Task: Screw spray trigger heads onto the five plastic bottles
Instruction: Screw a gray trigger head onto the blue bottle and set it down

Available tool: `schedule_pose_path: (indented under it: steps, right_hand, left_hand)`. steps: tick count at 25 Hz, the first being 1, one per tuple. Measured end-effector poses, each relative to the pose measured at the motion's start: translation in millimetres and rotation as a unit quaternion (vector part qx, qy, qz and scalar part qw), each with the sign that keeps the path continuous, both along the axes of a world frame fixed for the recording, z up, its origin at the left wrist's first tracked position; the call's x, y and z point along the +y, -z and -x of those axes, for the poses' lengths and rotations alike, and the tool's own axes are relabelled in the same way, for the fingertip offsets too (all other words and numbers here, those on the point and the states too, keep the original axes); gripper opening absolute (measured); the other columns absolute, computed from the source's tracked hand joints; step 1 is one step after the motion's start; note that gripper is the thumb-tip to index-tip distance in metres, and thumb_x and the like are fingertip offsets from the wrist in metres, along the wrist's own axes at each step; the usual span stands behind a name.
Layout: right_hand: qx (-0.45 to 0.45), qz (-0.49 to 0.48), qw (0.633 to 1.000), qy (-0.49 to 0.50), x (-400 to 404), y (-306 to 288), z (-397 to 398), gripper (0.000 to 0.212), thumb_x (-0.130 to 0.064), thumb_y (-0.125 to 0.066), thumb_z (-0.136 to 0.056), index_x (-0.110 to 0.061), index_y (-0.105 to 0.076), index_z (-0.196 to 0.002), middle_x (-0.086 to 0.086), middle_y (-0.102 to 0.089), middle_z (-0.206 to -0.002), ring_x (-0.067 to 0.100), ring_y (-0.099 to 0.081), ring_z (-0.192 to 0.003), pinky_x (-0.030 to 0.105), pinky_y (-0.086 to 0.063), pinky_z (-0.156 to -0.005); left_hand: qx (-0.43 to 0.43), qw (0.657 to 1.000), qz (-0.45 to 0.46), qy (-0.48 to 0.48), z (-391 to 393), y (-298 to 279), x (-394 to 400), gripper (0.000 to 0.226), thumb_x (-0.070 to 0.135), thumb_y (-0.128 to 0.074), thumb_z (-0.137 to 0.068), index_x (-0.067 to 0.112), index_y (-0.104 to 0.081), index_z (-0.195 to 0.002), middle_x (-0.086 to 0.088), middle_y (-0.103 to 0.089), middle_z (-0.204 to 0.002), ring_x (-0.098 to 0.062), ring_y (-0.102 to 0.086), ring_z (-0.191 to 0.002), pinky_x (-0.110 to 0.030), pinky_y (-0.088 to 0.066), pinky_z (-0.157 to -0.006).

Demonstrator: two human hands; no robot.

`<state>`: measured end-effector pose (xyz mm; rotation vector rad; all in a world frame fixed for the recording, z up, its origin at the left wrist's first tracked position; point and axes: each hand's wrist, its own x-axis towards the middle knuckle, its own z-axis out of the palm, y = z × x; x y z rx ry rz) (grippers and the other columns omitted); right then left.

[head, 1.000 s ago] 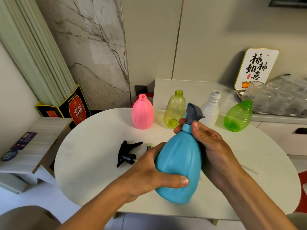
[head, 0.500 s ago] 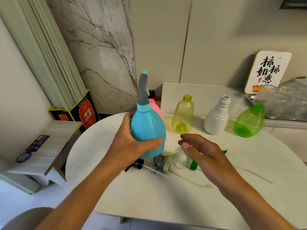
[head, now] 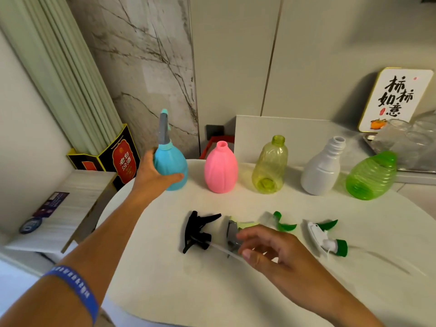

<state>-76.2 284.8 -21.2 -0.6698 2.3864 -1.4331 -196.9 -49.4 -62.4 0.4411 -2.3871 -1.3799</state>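
Table (head: pixel 165 291): white round top; carries all bottles and loose trigger heads. The pink bottle serves as the landmark below.
Pink bottle (head: pixel 220 169): upright, neck open, no head fitted.
Blue bottle (head: pixel 171 169): upright just left of the pink bottle, base on the table; a grey trigger head (head: pixel 164 128) with a light-blue tip is fitted on its neck.
Left hand (head: pixel 153 178): wrapped around the blue bottle's left side, thumb across the front; a blue wristband (head: pixel 75 289) sits on the forearm.
Yellow bottle (head: pixel 270 165): upright just right of the pink bottle, neck open.
White bottle (head: pixel 323 168): right of the yellow bottle, neck open.
Green bottle (head: pixel 371 177): farthest right of the pink bottle, leaning; its top is not clearly visible.
Black trigger head (head: pixel 197 231): lying loose in front of the pink bottle.
Grey-and-lime trigger head (head: pixel 236 232): lying just right of the black one.
Right hand (head: pixel 276 253): fingers spread loosely over the grey-and-lime head, gripping nothing; contact cannot be determined.
Green trigger head (head: pixel 284 224): loose, front-right of the pink bottle, partly blurred.
White-and-green trigger head (head: pixel 326 239): loose, farthest right in the front row.
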Motion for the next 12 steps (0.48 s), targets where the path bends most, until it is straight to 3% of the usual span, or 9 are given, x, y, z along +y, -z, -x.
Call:
schedule_pose_path:
  steps: [9,12]
  right_hand:
    - [0.005,0.004,1.0,-0.008,-0.4,4.6,3.7,0.022,-0.037,-0.065,-0.088,-0.046,-0.063,-0.109,-0.015,-0.072,-0.096,0.007,-0.064,-0.08,0.021,-0.05,-0.069]
    - [0.003,0.003,1.0,-0.01,1.1,5.5,3.1,0.022,-0.035,-0.066,-0.09,-0.046,-0.063,-0.108,-0.016,-0.072,-0.097,0.007,-0.064,-0.082,0.017,-0.049,-0.067]
  left_hand:
    - [0.0,1.0,-0.004,0.002,8.1,4.8,-1.0,0.098,0.021,-0.092,-0.061,0.025,-0.034,-0.14,-0.002,-0.048,-0.131,-0.018,-0.049,-0.117,-0.032,-0.049,-0.081]
    - [-0.008,1.0,0.001,0.007,3.4,1.3,2.0,0.098,0.021,-0.092,-0.062,0.025,-0.033,-0.141,-0.003,-0.047,-0.131,-0.019,-0.047,-0.119,-0.033,-0.05,-0.082]
